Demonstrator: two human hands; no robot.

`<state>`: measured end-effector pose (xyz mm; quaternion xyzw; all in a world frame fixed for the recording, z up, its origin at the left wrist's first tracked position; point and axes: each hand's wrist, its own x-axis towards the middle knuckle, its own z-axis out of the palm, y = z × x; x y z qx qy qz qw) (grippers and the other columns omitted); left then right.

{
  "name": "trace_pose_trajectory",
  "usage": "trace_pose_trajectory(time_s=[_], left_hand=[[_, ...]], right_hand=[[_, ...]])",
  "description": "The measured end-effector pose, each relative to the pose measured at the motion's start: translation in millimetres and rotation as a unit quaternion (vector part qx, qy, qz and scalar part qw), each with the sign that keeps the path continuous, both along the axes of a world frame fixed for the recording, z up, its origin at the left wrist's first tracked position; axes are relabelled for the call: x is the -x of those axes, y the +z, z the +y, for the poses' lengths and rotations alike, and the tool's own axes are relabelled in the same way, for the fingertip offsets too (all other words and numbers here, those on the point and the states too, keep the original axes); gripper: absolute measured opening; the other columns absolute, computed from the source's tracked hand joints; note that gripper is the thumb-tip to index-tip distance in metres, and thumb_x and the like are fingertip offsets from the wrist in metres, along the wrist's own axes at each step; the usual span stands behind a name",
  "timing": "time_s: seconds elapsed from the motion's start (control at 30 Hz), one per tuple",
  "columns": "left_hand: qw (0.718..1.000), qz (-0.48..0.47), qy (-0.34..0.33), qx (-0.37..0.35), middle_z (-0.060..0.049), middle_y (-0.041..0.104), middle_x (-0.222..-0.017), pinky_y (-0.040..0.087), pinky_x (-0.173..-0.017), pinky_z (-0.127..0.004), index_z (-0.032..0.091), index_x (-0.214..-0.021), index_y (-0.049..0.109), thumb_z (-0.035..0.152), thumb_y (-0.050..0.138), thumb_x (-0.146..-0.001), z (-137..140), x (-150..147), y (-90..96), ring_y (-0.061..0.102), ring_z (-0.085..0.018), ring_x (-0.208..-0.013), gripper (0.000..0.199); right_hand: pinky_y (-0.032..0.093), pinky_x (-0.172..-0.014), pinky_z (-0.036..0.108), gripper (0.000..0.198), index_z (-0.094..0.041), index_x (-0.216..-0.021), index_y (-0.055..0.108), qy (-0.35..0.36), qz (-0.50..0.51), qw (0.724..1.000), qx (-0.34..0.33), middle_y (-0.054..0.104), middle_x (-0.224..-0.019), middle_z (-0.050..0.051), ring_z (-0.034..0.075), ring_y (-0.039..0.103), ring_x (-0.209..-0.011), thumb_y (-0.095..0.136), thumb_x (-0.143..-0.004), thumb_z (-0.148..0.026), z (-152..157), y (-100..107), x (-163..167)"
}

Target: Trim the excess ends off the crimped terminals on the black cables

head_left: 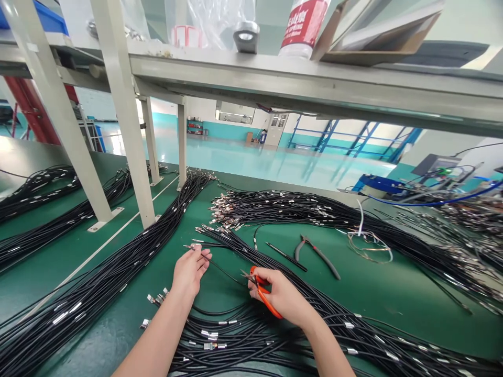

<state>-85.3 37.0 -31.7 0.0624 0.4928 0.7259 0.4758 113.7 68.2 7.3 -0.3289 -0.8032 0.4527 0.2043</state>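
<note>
Between the fingers of my left hand (pixel 192 269) is the end of a thin black cable (pixel 223 270), its metal tip poking out to the left. The cable runs across toward my right hand (pixel 279 294), which is closed around orange-handled scissors (pixel 268 301). The small blades point left, beside the cable; whether they touch it I cannot tell. Just beyond my hands lies a bundle of black cables (pixel 236 242) with bare metal ends. Below my wrists, more black cables (pixel 236 340) with silvery connectors and white labels spread over the green tabletop (pixel 220 298).
Pliers (pixel 316 254) and a black pen-like tool (pixel 286 256) lie right of centre, near a loose white tie (pixel 369 243). Thick cable bundles (pixel 118 277) stretch along the left. A metal shelf (pixel 275 78) on posts crosses overhead, holding a bottle (pixel 304 26) and an open cardboard box (pixel 377 42).
</note>
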Motion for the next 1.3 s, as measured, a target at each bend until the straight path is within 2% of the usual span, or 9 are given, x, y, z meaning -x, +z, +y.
trace_pose_trajectory(time_s=[0.1, 0.2, 0.3, 0.37, 0.47, 0.57, 0.8, 0.97, 1.3], left_hand=[[0.999, 0.008, 0.037, -0.013, -0.003, 0.059, -0.062, 0.045, -0.053, -0.019, 0.013, -0.075, 0.056, 0.018, 0.056, -0.076, -2, -3, 5.5, 0.058, -0.009, -0.055, 0.005], [0.998, 0.047, 0.002, -0.041, 0.000, 0.056, -0.056, 0.041, -0.045, -0.017, 0.010, -0.076, 0.061, 0.023, 0.066, -0.068, -7, -10, 19.7, 0.053, -0.008, -0.049, 0.016], [0.986, 0.121, -0.091, -0.065, 0.001, 0.054, -0.050, 0.033, -0.038, -0.015, 0.009, -0.068, 0.064, 0.028, 0.072, -0.060, -16, -24, 34.8, 0.045, -0.006, -0.041, 0.022], [0.962, 0.191, -0.179, -0.072, 0.002, 0.051, -0.045, 0.030, -0.036, -0.015, 0.009, -0.062, 0.065, 0.033, 0.069, -0.063, -24, -36, 40.6, 0.039, -0.004, -0.038, 0.024], [0.917, 0.256, -0.298, -0.064, 0.003, 0.046, -0.040, 0.027, -0.036, -0.015, 0.010, -0.064, 0.067, 0.036, 0.066, -0.066, -33, -51, 41.4, 0.036, -0.004, -0.037, 0.026], [0.895, 0.268, -0.353, -0.047, 0.003, 0.045, -0.039, 0.025, -0.035, -0.016, 0.011, -0.065, 0.068, 0.037, 0.066, -0.065, -37, -60, 38.5, 0.034, -0.004, -0.037, 0.026], [0.907, 0.267, -0.311, -0.098, 0.000, 0.055, -0.058, 0.035, -0.046, -0.018, 0.014, -0.085, 0.068, 0.034, 0.062, -0.070, -36, -65, 38.5, 0.043, -0.007, -0.049, 0.025], [0.918, 0.232, -0.305, -0.103, 0.001, 0.053, -0.056, 0.032, -0.047, -0.018, 0.014, -0.079, 0.069, 0.029, 0.064, -0.068, -37, -63, 38.9, 0.040, -0.006, -0.050, 0.019], [0.935, 0.198, -0.282, -0.081, 0.002, 0.051, -0.053, 0.030, -0.046, -0.018, 0.013, -0.074, 0.069, 0.031, 0.068, -0.063, -34, -62, 39.3, 0.038, -0.006, -0.048, 0.021]], right_hand=[[0.040, -0.061, 0.023, 0.005, -0.017, -0.065, 0.051, -0.025, 0.024, 0.999, 0.004, 0.053, -0.065, -0.002, 0.011, 0.047, -0.062, 0.053, -0.069, -0.014, 1, 1, 1], [0.040, -0.064, 0.024, 0.004, -0.017, -0.071, 0.054, -0.105, 0.090, 0.990, -0.016, 0.054, -0.069, -0.002, 0.012, 0.048, -0.065, 0.055, -0.072, -0.020, 5, 1, 2], [0.040, -0.066, 0.024, 0.010, -0.018, -0.075, 0.054, -0.163, 0.179, 0.970, -0.007, 0.055, -0.072, -0.002, 0.012, 0.050, -0.068, 0.057, -0.074, -0.027, 3, 5, 2], [0.041, -0.068, 0.025, 0.012, -0.018, -0.078, 0.054, -0.178, 0.229, 0.957, 0.008, 0.056, -0.074, -0.001, 0.013, 0.051, -0.071, 0.058, -0.073, -0.029, -2, 11, 3], [0.042, -0.070, 0.026, 0.015, -0.018, -0.079, 0.054, -0.180, 0.269, 0.946, 0.027, 0.058, -0.075, 0.000, 0.013, 0.053, -0.071, 0.061, -0.072, -0.029, -11, 20, 6], [0.044, -0.064, 0.025, 0.017, -0.017, -0.079, 0.054, -0.186, 0.279, 0.941, 0.040, 0.055, -0.070, -0.002, 0.011, 0.052, -0.064, 0.063, -0.069, -0.028, -16, 21, 8], [0.044, -0.056, 0.024, 0.013, -0.018, -0.076, 0.051, -0.202, 0.286, 0.934, 0.062, 0.050, -0.061, -0.005, 0.010, 0.052, -0.054, 0.060, -0.070, -0.026, -18, 19, 10], [0.043, -0.055, 0.023, 0.011, -0.017, -0.075, 0.052, -0.207, 0.269, 0.938, 0.066, 0.051, -0.060, -0.004, 0.010, 0.052, -0.054, 0.058, -0.071, -0.025, -21, 22, 12], [0.044, -0.060, 0.024, 0.005, -0.017, -0.077, 0.053, -0.204, 0.243, 0.948, 0.003, 0.052, -0.066, -0.003, 0.010, 0.050, -0.060, 0.054, -0.072, -0.019, -23, 20, 11]])
